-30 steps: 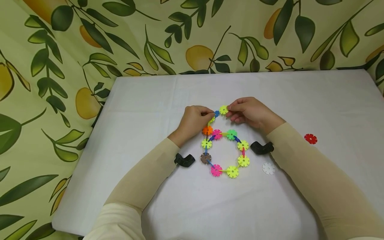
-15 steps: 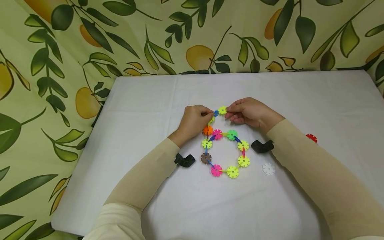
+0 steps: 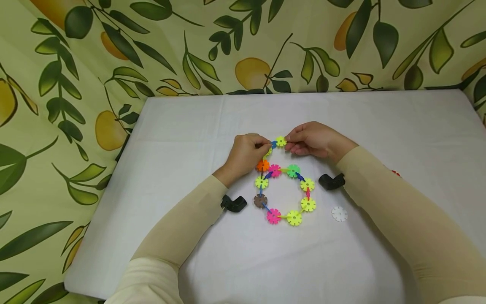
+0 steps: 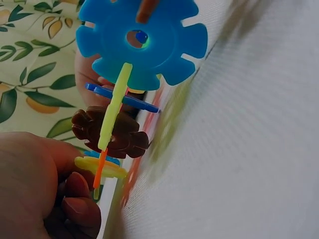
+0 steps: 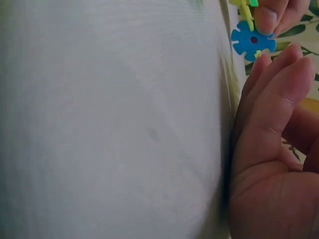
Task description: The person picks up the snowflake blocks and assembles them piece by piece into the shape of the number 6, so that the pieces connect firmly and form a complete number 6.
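Observation:
My left hand (image 3: 244, 154) pinches a blue notched snowflake disc (image 3: 274, 144) at the top of a linked chain. My right hand (image 3: 315, 139) pinches the right edge of a yellow snowflake disc (image 3: 281, 141), which meets the blue one. Below, the chain runs through a partly covered yellow disc and an orange disc (image 3: 263, 165) to a ring of discs, including a brown disc (image 3: 260, 200), pink disc (image 3: 274, 216) and green disc (image 3: 293, 170). In the right wrist view, left-hand fingertips hold the blue disc (image 5: 253, 40); the yellow disc is mostly hidden by right-hand fingers.
A loose white disc (image 3: 339, 214) lies right of the ring. Farther right, a red disc (image 3: 396, 173) peeks out beside the right sleeve (image 3: 395, 219). Black wrist-camera mounts (image 3: 234, 203) sit under both forearms. A leaf-patterned curtain (image 3: 212, 46) hangs behind the white table (image 3: 182, 126).
The right hand and the yellow disc have shifted slightly left toward the blue disc. The right sleeve now covers most of the red disc. The left hand has barely moved.

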Tool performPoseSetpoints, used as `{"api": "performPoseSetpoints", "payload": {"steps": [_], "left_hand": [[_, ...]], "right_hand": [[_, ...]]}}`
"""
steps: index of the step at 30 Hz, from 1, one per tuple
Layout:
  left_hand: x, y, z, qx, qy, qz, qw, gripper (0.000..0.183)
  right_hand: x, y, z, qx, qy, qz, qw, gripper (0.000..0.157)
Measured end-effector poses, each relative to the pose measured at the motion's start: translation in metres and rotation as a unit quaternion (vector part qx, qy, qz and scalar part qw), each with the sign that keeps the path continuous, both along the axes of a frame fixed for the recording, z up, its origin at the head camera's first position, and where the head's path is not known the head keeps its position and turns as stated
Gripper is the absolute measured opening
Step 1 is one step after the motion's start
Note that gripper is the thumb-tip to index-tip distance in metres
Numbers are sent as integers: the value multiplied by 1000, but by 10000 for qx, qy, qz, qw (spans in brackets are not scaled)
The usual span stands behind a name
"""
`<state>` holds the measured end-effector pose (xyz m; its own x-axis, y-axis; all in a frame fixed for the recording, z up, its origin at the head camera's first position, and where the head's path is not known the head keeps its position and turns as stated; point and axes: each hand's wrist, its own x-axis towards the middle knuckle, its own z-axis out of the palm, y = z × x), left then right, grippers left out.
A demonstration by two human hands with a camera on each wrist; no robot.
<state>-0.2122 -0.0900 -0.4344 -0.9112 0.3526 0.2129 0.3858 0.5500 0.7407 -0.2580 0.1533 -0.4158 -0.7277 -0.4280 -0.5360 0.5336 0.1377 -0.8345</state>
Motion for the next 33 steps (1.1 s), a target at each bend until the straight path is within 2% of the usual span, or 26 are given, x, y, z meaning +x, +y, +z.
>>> {"api": "performPoseSetpoints", "payload": {"steps": [5,10,14,18,21,26,30,33], "left_hand": [[0,0,-1,32,147,-89,9998,12],[-1,1,-2,43,226,-99,9997,11],[0,2,-1,39,-7,72,10000,12],[1,1,0,44,-405,344,9986,19],[0,-3,1,109,-713,505,9961,26],[-4,-9,4,125,-1194,505,9915,29],[-4,-12,5,38,-1265,564,9904,32],[-4,-13,5,40,-1242,633,9902,32]], "right_hand": [[0,-4,1,-38,14,-122,9999,12],[-2,-7,0,58,70,-44,9999,17],[-2,-6,1,198,161,150,9996,23],[4,2,4,715,785,454,9933,31],[14,17,8,1116,1364,502,9831,34],[39,54,14,1225,1903,412,9732,36],[62,79,13,1312,2217,359,9656,32],[79,93,10,1150,2565,687,9572,27]]}}
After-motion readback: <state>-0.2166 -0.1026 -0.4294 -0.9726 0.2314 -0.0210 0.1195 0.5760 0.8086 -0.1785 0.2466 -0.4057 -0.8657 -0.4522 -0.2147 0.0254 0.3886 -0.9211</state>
